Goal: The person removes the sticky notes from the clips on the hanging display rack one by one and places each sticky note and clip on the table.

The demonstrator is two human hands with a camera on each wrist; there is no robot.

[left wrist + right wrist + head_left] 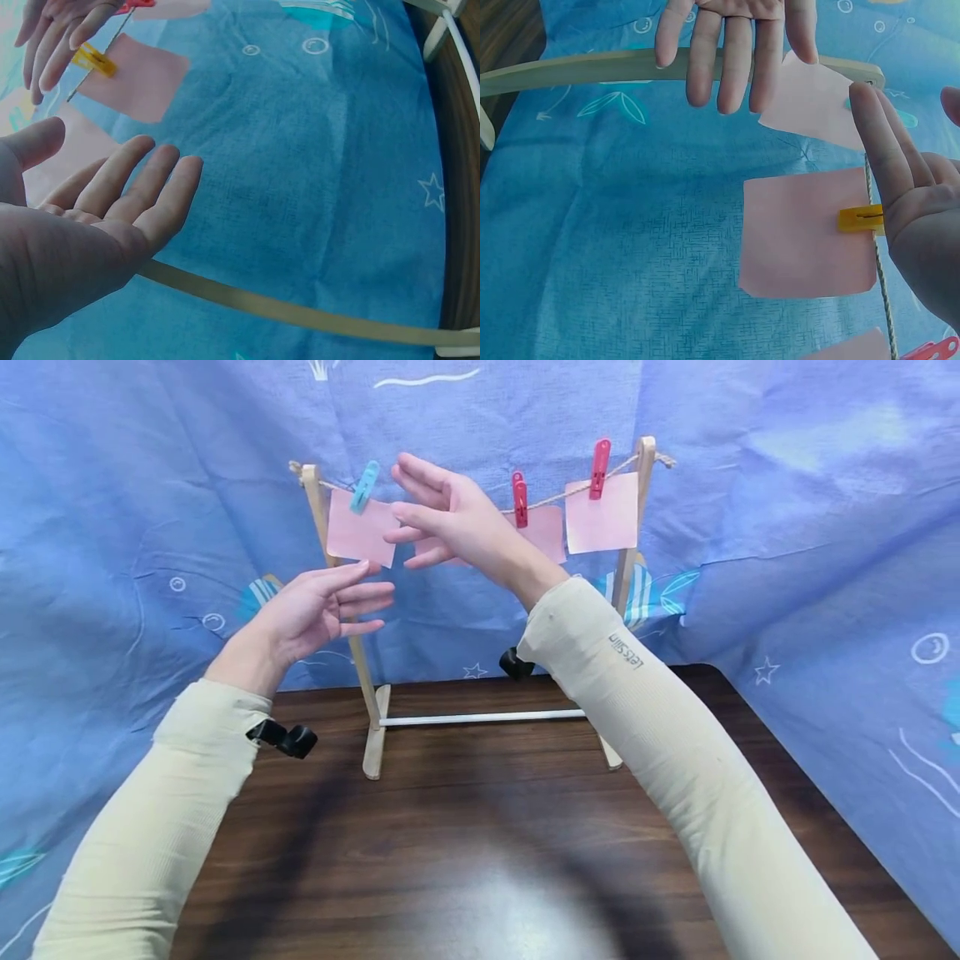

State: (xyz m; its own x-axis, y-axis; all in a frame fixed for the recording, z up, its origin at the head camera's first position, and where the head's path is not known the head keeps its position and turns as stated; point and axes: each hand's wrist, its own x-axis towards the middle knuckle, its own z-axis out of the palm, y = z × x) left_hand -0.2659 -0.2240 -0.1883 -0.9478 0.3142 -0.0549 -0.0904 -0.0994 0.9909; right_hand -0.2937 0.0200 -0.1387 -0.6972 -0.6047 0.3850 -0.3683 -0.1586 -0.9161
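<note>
My left hand point(318, 610) is in the air below the leftmost pink paper point(358, 533), fingers extended and holding nothing. That paper hangs from the string by a light blue clothespin point(364, 487). Higher up, my right hand point(465, 522) reaches across in front of the string, fingers spread and no object in them. It covers much of a second pink paper point(806, 240), which a yellow clothespin point(859, 219) pins in the right wrist view. Two red clothespins, the nearer-centre one point(520, 500) and the right one point(599, 468), hold a third paper point(546, 533) and a fourth point(602, 517).
The string point(555, 499) runs between a left wooden post point(362, 670) and a right wooden post point(625, 581). A white rod point(480, 717) joins their feet on the dark wooden table point(450, 835). Blue patterned cloth point(787, 527) hangs behind and beside the table.
</note>
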